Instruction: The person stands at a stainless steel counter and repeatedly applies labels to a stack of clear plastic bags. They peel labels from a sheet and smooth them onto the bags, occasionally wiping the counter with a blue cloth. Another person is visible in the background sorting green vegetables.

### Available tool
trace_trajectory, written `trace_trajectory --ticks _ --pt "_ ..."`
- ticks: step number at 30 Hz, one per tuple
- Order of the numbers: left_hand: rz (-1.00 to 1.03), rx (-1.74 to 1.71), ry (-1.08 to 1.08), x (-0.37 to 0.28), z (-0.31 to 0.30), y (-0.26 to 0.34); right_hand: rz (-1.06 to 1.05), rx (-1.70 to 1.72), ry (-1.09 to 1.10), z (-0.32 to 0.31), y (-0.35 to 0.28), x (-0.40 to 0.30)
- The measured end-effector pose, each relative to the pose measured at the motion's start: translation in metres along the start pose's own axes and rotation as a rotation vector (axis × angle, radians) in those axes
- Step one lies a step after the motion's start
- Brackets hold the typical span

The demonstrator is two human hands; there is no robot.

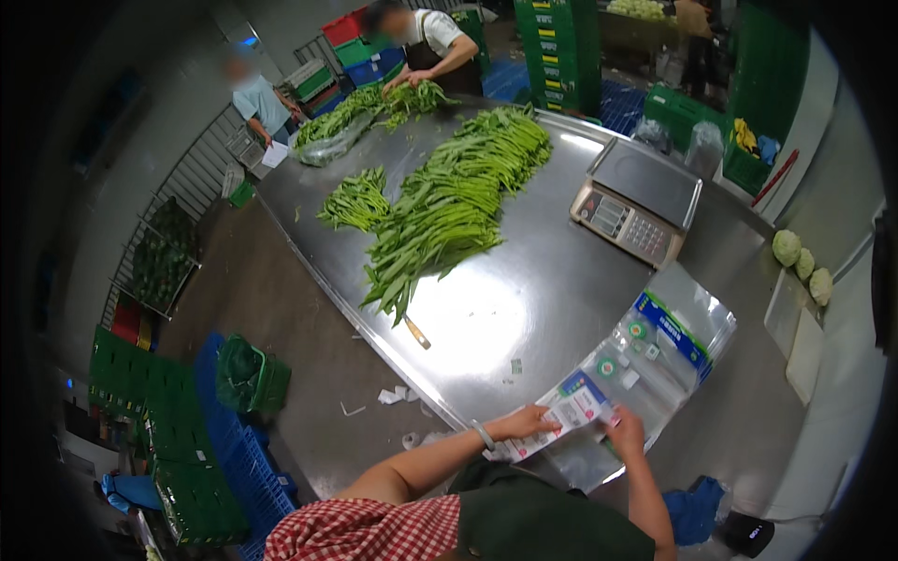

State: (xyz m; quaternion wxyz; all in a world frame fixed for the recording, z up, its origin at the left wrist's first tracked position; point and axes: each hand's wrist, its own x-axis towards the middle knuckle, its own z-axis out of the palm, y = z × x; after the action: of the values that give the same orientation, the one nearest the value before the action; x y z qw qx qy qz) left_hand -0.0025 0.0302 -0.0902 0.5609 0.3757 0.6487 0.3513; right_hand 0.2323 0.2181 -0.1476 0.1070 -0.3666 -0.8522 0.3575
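My left hand [527,423], with a bangle at the wrist, grips a strip of printed labels [540,436] near the table's front edge. The fingers of my right hand [624,426] pinch at the strip's right end. Beneath and beyond the hands, clear printed plastic bags [656,365] lie overlapping on the steel table [561,301]. A long row of leafy green vegetables [456,203] stretches across the table, with a smaller bunch [356,200] at its left. A knife with a wooden handle [417,333] lies by the near end of the row, its blade partly hidden by leaves.
A digital weighing scale [638,200] stands at the table's right. Cauliflower heads [786,247] and white boards [803,350] are farther right. A person in an apron [445,49] handles greens at the far end; another person [259,102] holds paper. Green crates [558,56] are stacked behind.
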Motion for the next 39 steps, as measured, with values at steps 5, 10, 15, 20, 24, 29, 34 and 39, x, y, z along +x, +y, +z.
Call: trace_trajectory --ticks 5,10,15,20,24,29,34,39 --pt "-0.084 0.208 0.019 0.023 -0.006 -0.044 0.312 -0.126 0.098 -0.031 -0.006 0.002" --pt "-0.032 0.112 0.055 0.024 -0.001 -0.05 -0.353 -0.199 -0.121 -0.033 -0.034 -0.057" --pt "-0.184 0.068 0.004 0.027 0.0 -0.047 -0.239 -0.125 -0.159 -0.005 0.007 -0.075" --pt "-0.142 -0.06 0.087 0.0 -0.004 0.008 -0.011 -0.012 -0.168 -0.012 0.011 -0.041" --pt "-0.058 -0.152 0.072 -0.009 -0.004 0.034 0.34 0.871 0.626 -0.076 0.077 0.0" --pt "0.029 -0.096 0.018 -0.019 0.005 0.053 0.234 0.631 1.122 -0.149 -0.003 0.008" --pt "0.047 -0.018 -0.078 -0.015 0.015 0.058 0.064 0.615 -0.031 -0.066 -0.105 -0.016" --pt "0.119 -0.235 -0.013 -0.008 0.019 0.065 -0.006 0.365 0.068 -0.043 -0.129 -0.023"
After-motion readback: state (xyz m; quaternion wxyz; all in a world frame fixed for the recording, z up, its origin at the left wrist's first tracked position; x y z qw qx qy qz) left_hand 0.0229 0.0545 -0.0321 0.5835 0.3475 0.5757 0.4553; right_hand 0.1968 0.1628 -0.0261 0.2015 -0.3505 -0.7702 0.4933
